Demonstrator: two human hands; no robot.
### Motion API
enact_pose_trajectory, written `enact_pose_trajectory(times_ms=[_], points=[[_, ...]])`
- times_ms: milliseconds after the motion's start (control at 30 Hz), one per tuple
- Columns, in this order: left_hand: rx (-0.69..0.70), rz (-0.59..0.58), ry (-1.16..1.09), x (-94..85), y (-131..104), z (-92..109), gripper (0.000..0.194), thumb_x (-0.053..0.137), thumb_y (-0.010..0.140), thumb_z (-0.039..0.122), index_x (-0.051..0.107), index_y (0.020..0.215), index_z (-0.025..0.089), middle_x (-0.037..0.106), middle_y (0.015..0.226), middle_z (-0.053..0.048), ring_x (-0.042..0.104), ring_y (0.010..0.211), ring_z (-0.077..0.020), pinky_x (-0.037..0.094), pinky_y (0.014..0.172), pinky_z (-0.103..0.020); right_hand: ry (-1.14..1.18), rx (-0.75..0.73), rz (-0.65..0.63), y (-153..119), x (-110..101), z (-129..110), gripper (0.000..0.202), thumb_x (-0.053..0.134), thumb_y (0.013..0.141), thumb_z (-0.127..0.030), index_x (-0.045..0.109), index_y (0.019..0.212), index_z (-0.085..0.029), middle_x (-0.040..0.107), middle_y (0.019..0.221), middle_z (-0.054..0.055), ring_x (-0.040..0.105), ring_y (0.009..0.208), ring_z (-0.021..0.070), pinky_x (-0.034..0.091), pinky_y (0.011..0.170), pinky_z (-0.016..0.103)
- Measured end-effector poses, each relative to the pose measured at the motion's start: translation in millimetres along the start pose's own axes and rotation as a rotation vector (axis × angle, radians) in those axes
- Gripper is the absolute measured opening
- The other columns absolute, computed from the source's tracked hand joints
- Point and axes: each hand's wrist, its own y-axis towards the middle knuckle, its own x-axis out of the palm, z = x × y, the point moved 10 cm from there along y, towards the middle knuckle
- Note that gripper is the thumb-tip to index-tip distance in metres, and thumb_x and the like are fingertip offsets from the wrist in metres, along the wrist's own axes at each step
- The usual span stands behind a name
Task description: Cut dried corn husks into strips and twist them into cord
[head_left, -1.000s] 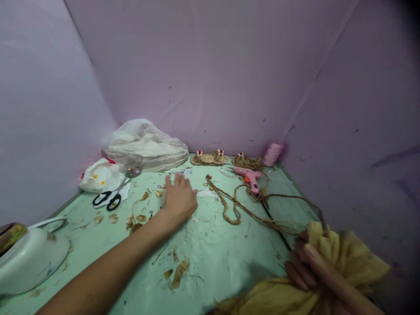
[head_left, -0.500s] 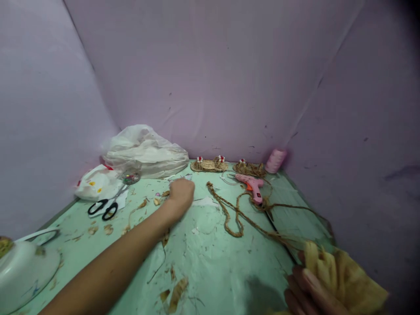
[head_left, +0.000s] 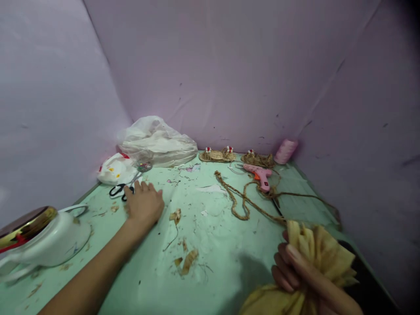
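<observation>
**Right hand (head_left: 303,275) gripping a gathered bundle (head_left: 323,249) at a green worktop (head_left: 219,243)**

Three lilac wall panels (head_left: 229,78) enclose the single worktop. Both forearms reach in from the near edge. At the back, left of centre, slumps one translucent plastic bag (head_left: 159,144). One white vessel (head_left: 65,240), bearing a gold-rimmed round object (head_left: 28,225), stands at left. The one yellow-brown bundle lies at near right, within the right hand: its fingers close round the narrow neck, with pleated material fanning out above them and a fuller mass swelling below. The left hand (head_left: 144,203) is bare, fingers spread and palm down, just beside one pair of black-handled scissors (head_left: 122,185); whether a fingertip touches the handle cannot be told. One small white bag (head_left: 116,170) with red and yellow marks lies behind the scissors. Braided cord (head_left: 242,218) loops across right of centre; its number of lengths is unclear. Beyond it lie one pink glue gun (head_left: 259,172), two woven sandal-shaped pieces (head_left: 217,156) along the back and one tilted pink thread cone (head_left: 286,152). Three red-and-white bead clusters (head_left: 229,149) show, two on the left piece and one on the right. Brown scraps (head_left: 189,262) are scattered, too many to count.
</observation>
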Motion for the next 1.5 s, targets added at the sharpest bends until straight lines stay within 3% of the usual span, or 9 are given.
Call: enact_pose_trajectory(times_ms=[167,233,467,633,767,967,1267,1367,1500], points=[[0.901,-0.190,-0.422,-24.0,-122.7,127.6,0.052,0.028,0.088,0.043,0.033,0.137,0.028,0.032,0.145,-0.006,0.025,0.133,-0.0251,0.010,0.106,-0.051,0.037,0.016,0.118,-3.4,-2.2,9.5,0.036,0.080,0.047,-0.027,0.047,0.059,-0.018,0.041,0.047,-0.006,0.038,0.039,0.0056,0.035,0.036,0.018],[0.976,-0.200,-0.482,-19.8,-134.7,141.7,0.054,0.027,0.088,0.047,0.026,0.140,0.029,0.026,0.147,-0.006,0.021,0.135,-0.0231,0.009,0.107,-0.050,0.051,-0.021,0.132,-3.8,3.4,8.8,0.035,0.080,0.046,-0.025,0.049,0.061,-0.017,0.042,0.046,-0.007,0.038,0.038,0.0050,0.034,0.035,0.017],[0.475,-0.111,-0.315,30.5,-38.7,33.6,0.049,0.023,0.090,0.036,0.037,0.136,0.024,0.035,0.143,-0.006,0.028,0.132,-0.0265,0.013,0.105,-0.054,-0.045,-0.123,0.029,-5.5,49.6,13.9,0.033,0.079,0.049,-0.024,0.054,0.070,-0.016,0.043,0.047,-0.008,0.037,0.038,0.0045,0.033,0.036,0.017],[0.187,0.010,-0.103,25.3,-41.4,-43.1,0.048,0.028,0.087,0.025,0.050,0.125,0.006,0.050,0.129,-0.019,0.033,0.128,-0.0329,0.013,0.104,-0.057,-0.119,-0.195,-0.061,-7.4,74.2,23.5,0.031,0.078,0.053,-0.026,0.056,0.072,-0.016,0.044,0.049,-0.007,0.038,0.040,0.0056,0.031,0.038,0.020],[0.325,0.057,-0.220,-2.7,-60.4,-15.0,0.046,0.031,0.087,0.026,0.054,0.122,0.008,0.047,0.133,-0.018,0.024,0.133,-0.0322,0.013,0.105,-0.053,-0.130,-0.173,-0.074,-5.2,80.5,34.0,0.029,0.077,0.054,-0.027,0.056,0.069,-0.015,0.042,0.045,-0.008,0.037,0.040,0.0060,0.031,0.039,0.020],[0.955,-0.302,-0.649,-23.2,-93.0,55.4,0.039,0.034,0.088,0.039,0.060,0.110,0.021,0.059,0.116,-0.010,0.050,0.111,-0.0220,0.034,0.095,-0.035,-0.076,-0.089,-0.017,2.9,76.3,44.8,0.031,0.078,0.051,-0.027,0.055,0.068,-0.015,0.043,0.043,-0.008,0.037,0.038,0.0059,0.031,0.038,0.020],[0.851,-0.105,-0.451,-21.2,-111.8,74.6,0.024,0.035,0.086,0.026,0.056,0.087,0.016,0.056,0.095,-0.011,0.049,0.089,-0.0234,0.039,0.077,-0.038,-0.084,-0.061,0.052,8.8,62.0,54.9,0.030,0.078,0.049,-0.027,0.055,0.063,-0.015,0.044,0.038,-0.007,0.037,0.036,0.0069,0.030,0.037,0.021],[0.855,-0.134,-0.376,-8.5,-110.8,60.1,0.026,0.031,0.084,0.017,0.057,0.082,0.015,0.058,0.088,-0.012,0.052,0.083,-0.0234,0.040,0.073,-0.038,-0.077,-0.042,0.061,6.7,57.4,56.5,0.030,0.078,0.048,-0.027,0.054,0.062,-0.015,0.044,0.038,-0.007,0.037,0.036,0.0067,0.030,0.037,0.020],[0.428,-0.370,-0.201,23.2,-94.8,-25.4,0.020,0.041,0.069,0.012,0.061,0.069,0.014,0.063,0.069,-0.016,0.059,0.063,-0.0285,0.043,0.058,-0.041,-0.086,-0.013,0.045,5.7,57.0,60.8,0.031,0.078,0.050,-0.029,0.052,0.057,-0.015,0.044,0.038,-0.006,0.039,0.036,0.0068,0.030,0.037,0.019]])
